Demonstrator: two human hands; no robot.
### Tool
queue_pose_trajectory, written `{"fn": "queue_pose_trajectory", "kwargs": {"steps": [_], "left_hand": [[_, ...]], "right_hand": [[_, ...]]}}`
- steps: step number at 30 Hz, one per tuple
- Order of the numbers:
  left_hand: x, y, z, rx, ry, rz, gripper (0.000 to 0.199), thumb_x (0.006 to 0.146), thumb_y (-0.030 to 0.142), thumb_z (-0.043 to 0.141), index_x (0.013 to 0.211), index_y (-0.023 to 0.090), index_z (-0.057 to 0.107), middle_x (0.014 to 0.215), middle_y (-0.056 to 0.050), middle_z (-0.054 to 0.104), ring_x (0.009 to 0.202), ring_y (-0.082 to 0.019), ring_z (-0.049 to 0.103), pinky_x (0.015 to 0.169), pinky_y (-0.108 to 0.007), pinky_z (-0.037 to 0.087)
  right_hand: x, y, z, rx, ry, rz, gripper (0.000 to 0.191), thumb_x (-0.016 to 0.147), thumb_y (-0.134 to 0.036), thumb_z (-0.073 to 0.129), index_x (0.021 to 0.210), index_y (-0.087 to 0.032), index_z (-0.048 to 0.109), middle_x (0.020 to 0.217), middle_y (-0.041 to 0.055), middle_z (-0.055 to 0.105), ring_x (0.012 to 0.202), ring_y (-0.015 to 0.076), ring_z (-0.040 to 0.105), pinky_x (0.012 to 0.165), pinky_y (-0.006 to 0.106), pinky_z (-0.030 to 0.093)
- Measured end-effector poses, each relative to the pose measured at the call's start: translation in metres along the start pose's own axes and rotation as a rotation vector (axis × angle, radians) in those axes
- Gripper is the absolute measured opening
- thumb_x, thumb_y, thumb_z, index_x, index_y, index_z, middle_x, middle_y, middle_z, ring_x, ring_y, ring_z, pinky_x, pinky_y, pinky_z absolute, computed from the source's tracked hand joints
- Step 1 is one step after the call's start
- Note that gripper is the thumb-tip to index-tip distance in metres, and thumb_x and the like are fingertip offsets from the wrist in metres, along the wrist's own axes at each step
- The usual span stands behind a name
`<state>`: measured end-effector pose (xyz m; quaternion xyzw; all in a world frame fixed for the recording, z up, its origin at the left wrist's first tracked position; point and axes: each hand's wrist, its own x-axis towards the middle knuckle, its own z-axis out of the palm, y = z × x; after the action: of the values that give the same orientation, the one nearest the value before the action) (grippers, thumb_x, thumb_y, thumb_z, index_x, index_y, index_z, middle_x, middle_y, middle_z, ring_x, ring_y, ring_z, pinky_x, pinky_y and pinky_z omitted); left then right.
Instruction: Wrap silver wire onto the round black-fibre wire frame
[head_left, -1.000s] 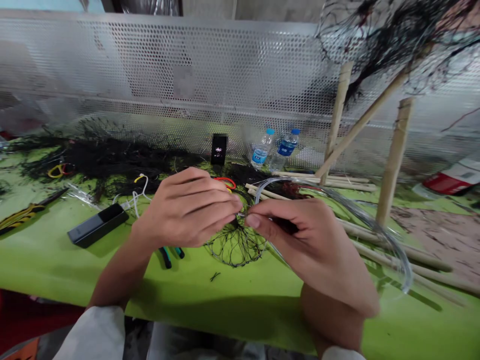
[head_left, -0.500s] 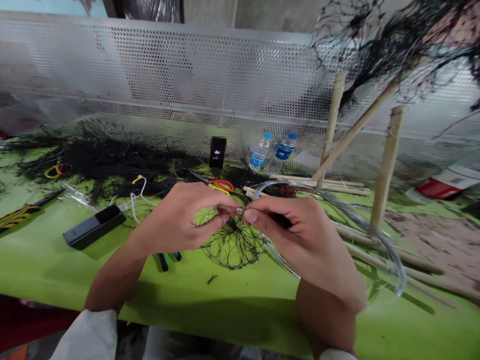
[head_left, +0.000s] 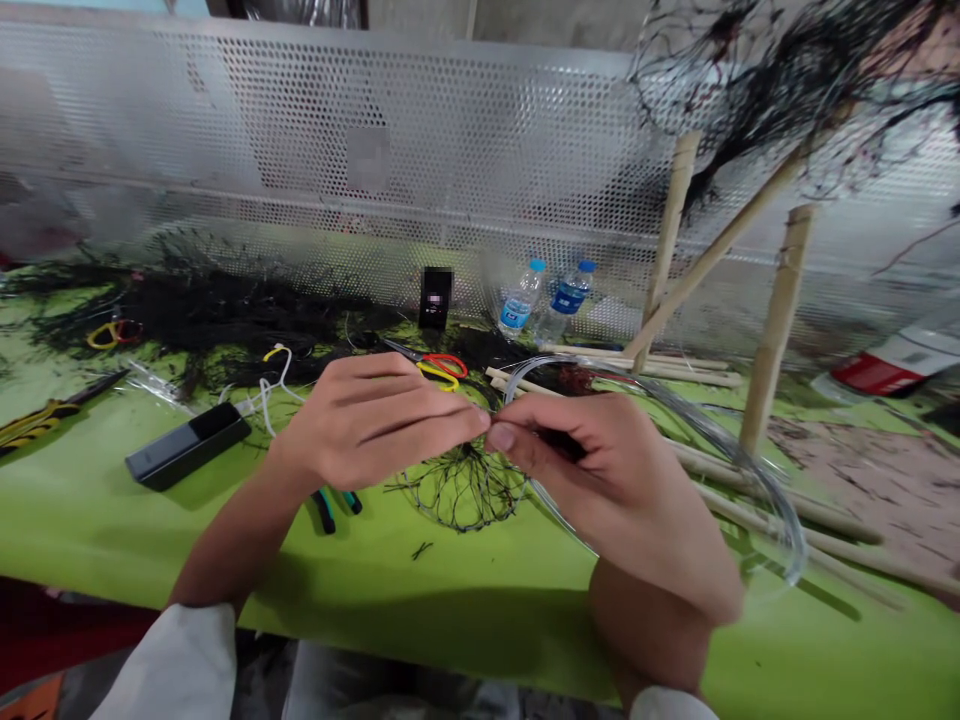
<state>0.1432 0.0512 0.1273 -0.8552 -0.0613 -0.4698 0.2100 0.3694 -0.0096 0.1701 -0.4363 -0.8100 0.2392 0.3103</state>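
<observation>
My left hand (head_left: 394, 420) is closed, its fingers laid together and their tips meeting those of my right hand. Thumb and forefinger of my right hand (head_left: 607, 470) are pinched. The thin wire between the two hands is almost wholly hidden by the fingertips. Just below them lies a round piece of black knotted netting (head_left: 472, 495) on the green table, partly covered by my left hand. A coil of clear line (head_left: 784, 520) loops behind and around my right hand. Under my left wrist, dark-and-green handles (head_left: 337, 508) stick out.
Red-and-yellow scissors (head_left: 442, 368) lie beyond my hands. A black power bank (head_left: 187, 447) with a white cable sits left, near yellow-black pliers (head_left: 45, 420). Two water bottles (head_left: 517, 305) stand before the perforated metal screen (head_left: 480, 140). Wooden poles (head_left: 776, 330) rise at right.
My left hand's fingers have come together and rolled over, closing the gap where the wire showed. My right hand keeps its pinch almost in place.
</observation>
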Motion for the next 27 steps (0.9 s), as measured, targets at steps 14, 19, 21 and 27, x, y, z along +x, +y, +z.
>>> {"fn": "queue_pose_trajectory", "kwargs": {"steps": [14,19,21,27], "left_hand": [[0.017,0.014,-0.001,-0.508,-0.046,-0.631,0.012,0.084,0.03,0.082,0.077,0.022,0.075,0.068,0.003,0.077,0.055,-0.01,0.069,0.052,-0.02,0.05],[0.022,0.016,-0.009,-0.809,-0.19,-0.988,0.028,0.086,0.035,0.079,0.067,0.016,0.073,0.052,0.001,0.068,0.042,-0.008,0.057,0.039,-0.017,0.042],[0.022,0.016,-0.012,-0.813,-0.232,-1.019,0.028,0.088,0.032,0.077,0.066,0.016,0.071,0.049,0.003,0.066,0.039,-0.006,0.053,0.037,-0.015,0.037],[0.025,0.02,-0.017,-0.6,-0.18,-0.752,0.009,0.088,0.024,0.076,0.082,0.018,0.075,0.066,0.002,0.072,0.056,-0.007,0.064,0.054,-0.016,0.048]], "right_hand": [[0.001,-0.002,0.002,-0.096,-0.018,-0.044,0.034,0.102,-0.03,0.052,0.072,-0.017,0.065,0.055,-0.005,0.036,0.053,0.0085,0.028,0.05,0.026,0.023],[0.002,-0.001,0.007,-0.133,-0.026,-0.089,0.029,0.1,-0.024,0.055,0.075,-0.018,0.069,0.055,-0.0057,0.037,0.053,0.0082,0.029,0.052,0.025,0.026],[0.002,-0.002,0.009,-0.128,-0.039,-0.098,0.028,0.099,-0.024,0.057,0.074,-0.018,0.068,0.055,-0.0063,0.038,0.053,0.0075,0.029,0.053,0.024,0.026],[-0.002,-0.005,0.005,-0.076,-0.043,-0.056,0.035,0.101,-0.028,0.053,0.068,-0.018,0.057,0.057,-0.0061,0.033,0.054,0.0075,0.028,0.05,0.024,0.024]]}}
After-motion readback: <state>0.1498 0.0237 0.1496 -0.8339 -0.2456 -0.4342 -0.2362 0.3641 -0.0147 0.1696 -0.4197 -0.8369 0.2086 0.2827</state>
